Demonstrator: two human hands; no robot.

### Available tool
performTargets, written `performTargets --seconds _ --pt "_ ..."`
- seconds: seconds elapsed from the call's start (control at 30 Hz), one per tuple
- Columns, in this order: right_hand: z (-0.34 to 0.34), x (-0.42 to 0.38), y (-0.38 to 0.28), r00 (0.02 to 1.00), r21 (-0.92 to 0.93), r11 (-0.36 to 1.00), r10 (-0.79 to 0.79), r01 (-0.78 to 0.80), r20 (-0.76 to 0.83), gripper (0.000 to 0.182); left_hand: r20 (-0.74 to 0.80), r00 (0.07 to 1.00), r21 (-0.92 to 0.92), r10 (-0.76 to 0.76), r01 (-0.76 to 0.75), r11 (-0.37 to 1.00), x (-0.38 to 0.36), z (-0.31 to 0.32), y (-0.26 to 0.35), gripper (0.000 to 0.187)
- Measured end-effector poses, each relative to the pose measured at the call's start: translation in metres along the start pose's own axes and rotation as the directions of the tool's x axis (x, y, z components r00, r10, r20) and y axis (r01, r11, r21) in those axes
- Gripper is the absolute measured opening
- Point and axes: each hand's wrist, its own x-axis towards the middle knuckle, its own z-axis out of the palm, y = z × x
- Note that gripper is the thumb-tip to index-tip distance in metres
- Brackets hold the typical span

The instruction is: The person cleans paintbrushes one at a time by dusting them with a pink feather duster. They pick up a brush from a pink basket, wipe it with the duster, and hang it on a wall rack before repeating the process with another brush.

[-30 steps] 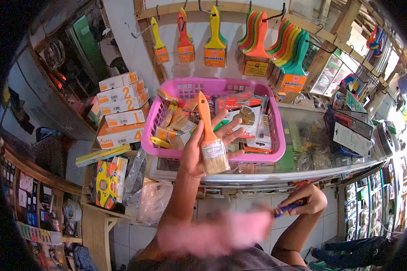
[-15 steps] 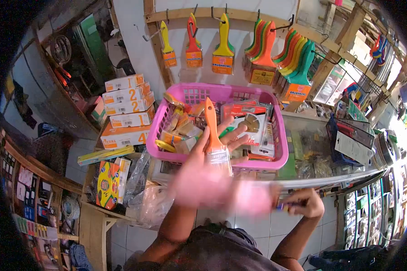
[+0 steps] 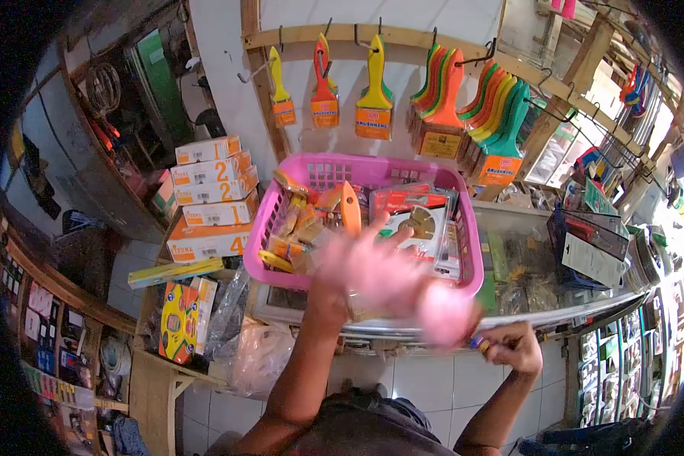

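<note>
The handle of a blurred pink duster [image 3: 444,313] is in the closed fingers of my right hand [image 3: 515,349], near the counter's front edge. My left hand [image 3: 382,234] is over the front of the pink basket [image 3: 475,251], with some fingers spread and the palm smeared and largely covered by the pink duster. An orange-handled paintbrush [image 3: 349,209] rises upright from my left hand; its bristles are hidden. Packaged goods, among them a red and white pack [image 3: 410,201], fill the basket.
Paintbrushes [image 3: 374,91] hang on hooks behind the basket. Orange and white boxes [image 3: 213,214] are stacked at the left, above a yellow and red box [image 3: 178,323] and clear plastic bags [image 3: 258,353]. A dark blue tray [image 3: 566,254] of packages stands on the glass counter [image 3: 517,308] at the right.
The pink duster has moved up and to the right, covering more of my left palm and the brush. My right hand has barely shifted. The basket sits slightly lower in view.
</note>
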Motion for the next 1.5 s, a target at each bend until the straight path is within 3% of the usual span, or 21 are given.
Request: performTargets --seconds 0.03,0.1,0.17,0.23,0.3,0.37,0.5,0.63,0.73,0.8,0.9,0.97,1.03,1.07,1.1,1.17,1.27,1.33,1.37,1.43,1.5 --pt "-0.001 0.007 -0.004 0.975 -0.070 0.988 -0.125 0.140 0.185 0.031 0.054 0.993 -0.431 -0.107 0.120 0.894 0.008 0.006 0.001 0.066" --pt "-0.003 0.019 -0.012 0.786 -0.127 0.898 -0.291 0.421 0.546 0.036 0.128 0.987 -0.454 -0.098 0.146 0.879 0.013 -0.007 -0.003 0.066" --pt "0.000 0.013 0.002 0.895 0.100 0.953 -0.302 0.285 0.327 0.034 0.117 0.988 -0.469 -0.103 0.146 0.871 0.012 -0.006 -0.004 0.066" --pt "0.008 0.006 0.002 1.000 0.180 0.983 0.028 -0.028 0.004 0.030 0.119 0.988 -0.489 -0.103 0.148 0.859 0.011 -0.006 -0.006 0.063" --pt "0.010 0.010 -0.012 0.975 -0.069 0.989 -0.118 0.133 0.186 0.032 0.126 0.988 -0.505 -0.093 0.144 0.851 0.012 -0.006 -0.006 0.061" --pt "-0.001 0.019 -0.014 0.780 -0.122 0.867 -0.362 0.482 0.510 0.036 0.104 0.987 -0.474 -0.123 0.158 0.866 0.013 -0.004 0.000 0.062" --pt "-0.010 0.002 0.016 0.986 0.382 0.919 -0.142 0.098 0.089 0.038 0.101 0.988 -0.459 -0.113 0.147 0.876 0.010 -0.001 -0.001 0.063" --pt "-0.003 0.014 -0.015 0.842 -0.148 0.916 -0.268 0.374 0.468 0.038 0.093 0.989 -0.432 -0.118 0.147 0.890 0.011 0.001 0.003 0.063" --pt "-0.011 0.004 0.026 0.966 0.244 0.956 -0.203 0.160 0.159 0.035 -0.021 0.991 -0.364 -0.132 0.115 0.924 0.005 -0.004 -0.001 0.064" --pt "-0.006 0.000 0.014 0.999 0.077 0.996 -0.035 0.036 -0.004 0.032 0.027 0.995 -0.417 -0.096 0.099 0.904 0.008 -0.013 -0.011 0.066" --pt "-0.002 0.010 -0.004 0.846 -0.165 0.887 -0.333 0.431 0.416 0.027 0.097 0.988 -0.435 -0.119 0.150 0.888 0.012 -0.001 0.003 0.067" --pt "-0.002 0.006 0.014 0.912 0.141 0.936 -0.347 0.323 0.220 0.032 0.043 0.988 -0.442 -0.146 0.150 0.884 0.008 0.003 0.004 0.066" --pt "-0.008 0.000 0.021 0.981 0.367 0.914 -0.195 0.174 0.020 0.039 -0.355 0.889 -0.353 -0.288 0.158 0.922 0.003 0.006 0.004 0.062" --pt "-0.009 -0.002 0.017 0.997 0.037 0.996 -0.074 0.076 -0.036 0.039 -0.113 0.974 -0.409 -0.196 0.134 0.903 0.007 -0.002 -0.003 0.062" --pt "-0.011 -0.001 0.012 0.977 -0.065 0.982 -0.166 0.176 0.130 0.036 0.132 0.989 -0.461 -0.073 0.126 0.879 0.012 -0.009 -0.009 0.062" --pt "-0.002 0.010 -0.007 0.839 -0.202 0.890 -0.278 0.408 0.468 0.030 0.086 0.989 -0.446 -0.118 0.144 0.883 0.011 -0.005 -0.002 0.064" --pt "-0.012 0.013 0.033 0.890 0.267 0.898 -0.408 0.350 0.204 0.033 0.049 0.996 -0.344 -0.078 0.091 0.935 0.009 0.013 0.006 0.066" --pt "-0.013 0.007 0.026 0.957 0.174 0.960 -0.245 0.218 0.154 0.037 0.332 0.943 -0.647 0.020 0.212 0.732 0.021 -0.037 -0.027 0.063" --pt "-0.009 0.004 0.015 0.979 0.136 0.980 -0.161 0.143 0.127 0.039 0.231 0.972 -0.564 -0.037 0.165 0.809 0.016 -0.021 -0.016 0.063" --pt "-0.006 0.011 0.002 0.864 -0.185 0.913 -0.257 0.364 0.433 0.038 0.137 0.987 -0.454 -0.088 0.142 0.880 0.009 -0.007 -0.005 0.063" --pt "-0.009 0.017 -0.002 0.750 0.111 0.885 -0.444 0.451 0.490 0.032 0.153 0.985 -0.433 -0.079 0.139 0.891 0.012 -0.011 -0.005 0.064"
